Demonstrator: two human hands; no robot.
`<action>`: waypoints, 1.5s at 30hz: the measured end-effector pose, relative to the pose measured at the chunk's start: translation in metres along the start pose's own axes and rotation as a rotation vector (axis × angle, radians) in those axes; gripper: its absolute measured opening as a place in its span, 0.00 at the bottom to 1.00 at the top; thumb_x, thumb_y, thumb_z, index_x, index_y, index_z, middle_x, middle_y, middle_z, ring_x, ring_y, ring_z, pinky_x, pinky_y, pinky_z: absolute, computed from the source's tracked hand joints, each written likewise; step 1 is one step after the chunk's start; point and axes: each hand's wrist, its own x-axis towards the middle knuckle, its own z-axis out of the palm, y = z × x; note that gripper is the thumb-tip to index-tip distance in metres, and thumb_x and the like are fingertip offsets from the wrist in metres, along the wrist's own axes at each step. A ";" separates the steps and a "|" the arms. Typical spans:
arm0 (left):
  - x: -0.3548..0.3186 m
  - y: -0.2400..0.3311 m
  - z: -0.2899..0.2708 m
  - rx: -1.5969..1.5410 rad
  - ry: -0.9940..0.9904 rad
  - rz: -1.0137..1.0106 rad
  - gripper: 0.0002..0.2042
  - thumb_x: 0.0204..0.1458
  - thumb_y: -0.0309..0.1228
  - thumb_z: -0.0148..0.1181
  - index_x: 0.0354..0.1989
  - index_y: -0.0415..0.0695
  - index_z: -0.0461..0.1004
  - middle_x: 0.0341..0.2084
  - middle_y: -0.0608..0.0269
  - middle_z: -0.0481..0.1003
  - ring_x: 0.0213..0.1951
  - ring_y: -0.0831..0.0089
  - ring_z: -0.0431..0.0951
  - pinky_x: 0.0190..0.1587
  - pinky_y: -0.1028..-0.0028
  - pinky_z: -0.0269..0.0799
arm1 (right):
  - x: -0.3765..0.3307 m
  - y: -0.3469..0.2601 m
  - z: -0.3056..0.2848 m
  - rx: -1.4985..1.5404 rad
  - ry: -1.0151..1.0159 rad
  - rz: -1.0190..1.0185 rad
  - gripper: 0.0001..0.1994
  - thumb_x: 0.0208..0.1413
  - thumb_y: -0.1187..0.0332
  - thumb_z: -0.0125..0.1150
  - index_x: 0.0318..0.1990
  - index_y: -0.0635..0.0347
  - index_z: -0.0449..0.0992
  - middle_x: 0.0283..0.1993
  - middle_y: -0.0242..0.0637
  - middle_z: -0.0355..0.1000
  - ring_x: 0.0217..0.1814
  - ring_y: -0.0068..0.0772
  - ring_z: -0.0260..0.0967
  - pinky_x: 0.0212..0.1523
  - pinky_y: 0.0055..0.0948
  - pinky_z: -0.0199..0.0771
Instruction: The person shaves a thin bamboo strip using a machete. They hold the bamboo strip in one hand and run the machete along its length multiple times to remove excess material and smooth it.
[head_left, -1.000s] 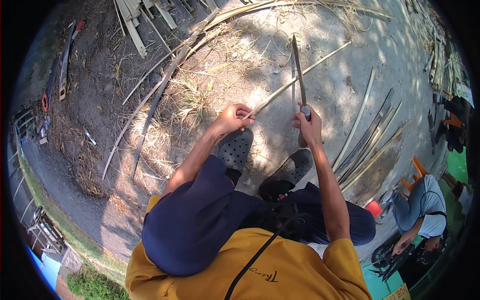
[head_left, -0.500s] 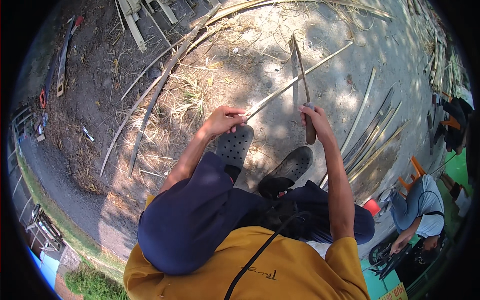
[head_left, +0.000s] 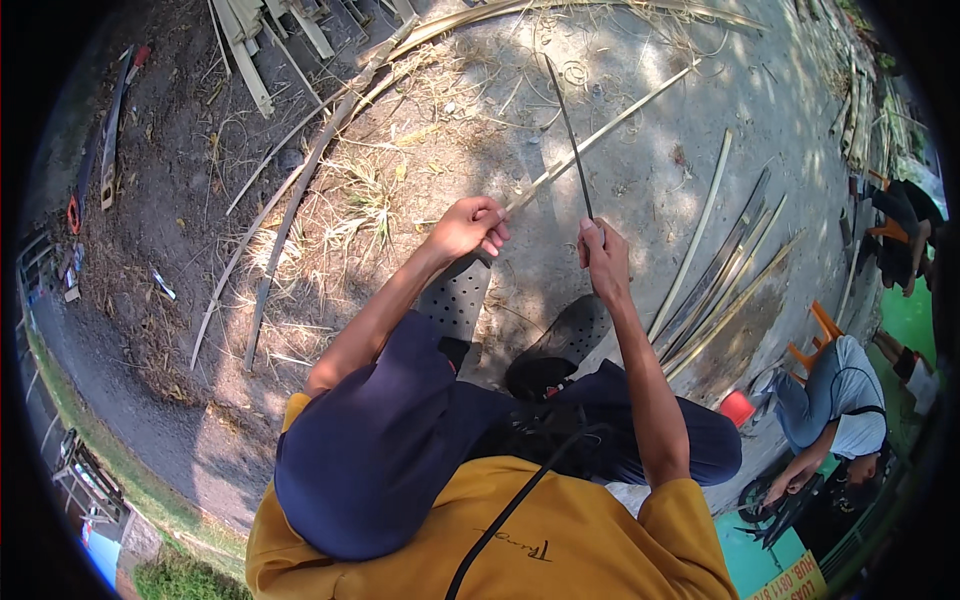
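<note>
We held a bamboo strip (head_left: 590, 135) in our left hand (head_left: 468, 226), fingers clamped, our right hand (head_left: 603, 255) gripping a blade (head_left: 570, 130) at its near end, finished slats (head_left: 725, 270) lying beside us.

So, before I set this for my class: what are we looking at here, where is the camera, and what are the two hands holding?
There is no machine: a person works with bare hands. The one picture comes from a wide fisheye camera worn on the head, looking down, so straight edges bend near the rim. The left hand has its grip on the near end of a long pale bamboo strip that runs away over the ground. The right hand holds a thin dark blade pointing away, crossing the strip. More split bamboo strips lie on the dusty ground to the right. A second person crouches at the lower right.
</note>
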 end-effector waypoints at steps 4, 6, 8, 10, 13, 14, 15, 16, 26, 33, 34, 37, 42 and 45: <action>-0.006 -0.002 0.011 0.213 0.077 -0.083 0.11 0.72 0.35 0.51 0.46 0.42 0.78 0.24 0.66 0.76 0.24 0.82 0.73 0.24 0.78 0.67 | -0.007 0.014 0.013 -0.006 -0.025 -0.074 0.22 0.69 0.50 0.57 0.37 0.64 0.78 0.17 0.32 0.71 0.20 0.21 0.67 0.25 0.27 0.64; -0.001 -0.024 0.009 0.241 0.165 0.115 0.14 0.73 0.38 0.50 0.42 0.42 0.77 0.20 0.75 0.68 0.18 0.86 0.61 0.20 0.79 0.54 | -0.008 0.008 0.027 -0.041 -0.091 -0.028 0.23 0.67 0.49 0.58 0.38 0.65 0.79 0.17 0.37 0.71 0.19 0.29 0.70 0.25 0.32 0.66; 0.002 -0.031 0.012 0.145 0.140 0.027 0.17 0.74 0.41 0.49 0.39 0.43 0.78 0.20 0.79 0.65 0.17 0.86 0.57 0.19 0.78 0.51 | -0.009 0.007 0.034 -0.175 -0.071 -0.064 0.23 0.66 0.48 0.59 0.39 0.65 0.79 0.17 0.41 0.72 0.20 0.36 0.71 0.26 0.36 0.68; 0.003 -0.027 0.022 0.142 0.157 -0.088 0.17 0.74 0.42 0.48 0.38 0.44 0.75 0.19 0.80 0.63 0.17 0.87 0.57 0.19 0.78 0.51 | -0.009 0.010 0.037 -0.314 -0.044 -0.095 0.24 0.65 0.47 0.60 0.39 0.65 0.79 0.18 0.44 0.72 0.20 0.43 0.72 0.27 0.40 0.70; 0.002 -0.024 0.023 -0.068 0.057 -0.175 0.16 0.74 0.42 0.47 0.35 0.48 0.71 0.18 0.80 0.61 0.17 0.86 0.56 0.19 0.78 0.50 | -0.009 0.008 0.045 -0.352 -0.047 -0.088 0.27 0.64 0.43 0.61 0.40 0.64 0.80 0.19 0.51 0.72 0.24 0.54 0.75 0.30 0.47 0.72; 0.002 -0.024 0.024 -0.067 0.055 -0.179 0.16 0.74 0.42 0.47 0.35 0.48 0.71 0.18 0.80 0.61 0.17 0.86 0.56 0.19 0.78 0.50 | -0.009 0.008 0.047 -0.400 -0.017 -0.125 0.28 0.63 0.41 0.60 0.39 0.64 0.80 0.19 0.51 0.73 0.25 0.56 0.76 0.31 0.48 0.73; 0.002 -0.025 0.024 -0.072 0.057 -0.156 0.16 0.75 0.42 0.47 0.35 0.49 0.69 0.18 0.80 0.60 0.17 0.86 0.55 0.19 0.78 0.49 | -0.009 0.008 0.048 -0.447 0.013 -0.162 0.29 0.63 0.39 0.60 0.39 0.63 0.80 0.20 0.52 0.73 0.26 0.57 0.78 0.32 0.49 0.74; 0.001 -0.025 0.025 -0.077 0.059 -0.134 0.15 0.75 0.42 0.46 0.34 0.50 0.68 0.18 0.80 0.59 0.17 0.86 0.55 0.18 0.78 0.48 | -0.008 0.008 0.047 -0.446 0.014 -0.158 0.29 0.63 0.39 0.60 0.39 0.63 0.80 0.20 0.52 0.73 0.26 0.57 0.78 0.32 0.49 0.74; 0.006 -0.038 0.021 0.390 0.241 0.101 0.19 0.73 0.40 0.46 0.31 0.40 0.71 0.20 0.64 0.68 0.27 0.71 0.66 0.34 0.66 0.65 | 0.005 0.010 0.041 -0.550 -0.015 -0.255 0.28 0.64 0.39 0.59 0.35 0.60 0.80 0.20 0.51 0.74 0.28 0.59 0.78 0.32 0.51 0.76; 0.003 -0.035 0.023 0.447 0.239 0.133 0.19 0.72 0.39 0.48 0.31 0.39 0.71 0.20 0.61 0.69 0.27 0.72 0.67 0.34 0.66 0.66 | -0.005 0.009 0.052 -0.471 0.023 -0.275 0.28 0.64 0.40 0.59 0.36 0.63 0.79 0.20 0.52 0.73 0.28 0.59 0.78 0.32 0.50 0.74; 0.001 -0.036 0.025 0.441 0.225 0.129 0.18 0.72 0.39 0.48 0.31 0.39 0.71 0.20 0.61 0.69 0.27 0.72 0.67 0.34 0.66 0.66 | -0.001 0.009 0.047 -0.470 0.024 -0.275 0.28 0.64 0.40 0.59 0.36 0.63 0.79 0.20 0.52 0.73 0.28 0.59 0.78 0.32 0.50 0.74; -0.010 -0.036 0.031 0.417 0.198 0.103 0.18 0.72 0.38 0.48 0.31 0.39 0.71 0.20 0.60 0.69 0.26 0.72 0.67 0.33 0.66 0.65 | 0.015 0.017 0.026 -0.647 0.065 -0.261 0.30 0.64 0.38 0.58 0.36 0.63 0.79 0.21 0.54 0.74 0.28 0.60 0.79 0.31 0.52 0.76; 0.002 -0.033 0.026 0.353 0.251 0.190 0.17 0.71 0.36 0.48 0.30 0.40 0.72 0.19 0.63 0.68 0.25 0.74 0.66 0.32 0.67 0.64 | 0.000 0.000 0.045 -0.535 -0.009 -0.252 0.30 0.63 0.38 0.60 0.39 0.63 0.80 0.23 0.53 0.76 0.29 0.61 0.79 0.32 0.52 0.76; 0.000 -0.037 0.025 0.318 0.251 0.089 0.16 0.69 0.35 0.49 0.30 0.39 0.73 0.20 0.64 0.69 0.26 0.73 0.66 0.32 0.67 0.64 | -0.003 0.009 0.050 -0.551 -0.002 -0.332 0.29 0.62 0.39 0.61 0.38 0.61 0.80 0.23 0.51 0.76 0.29 0.60 0.79 0.31 0.52 0.76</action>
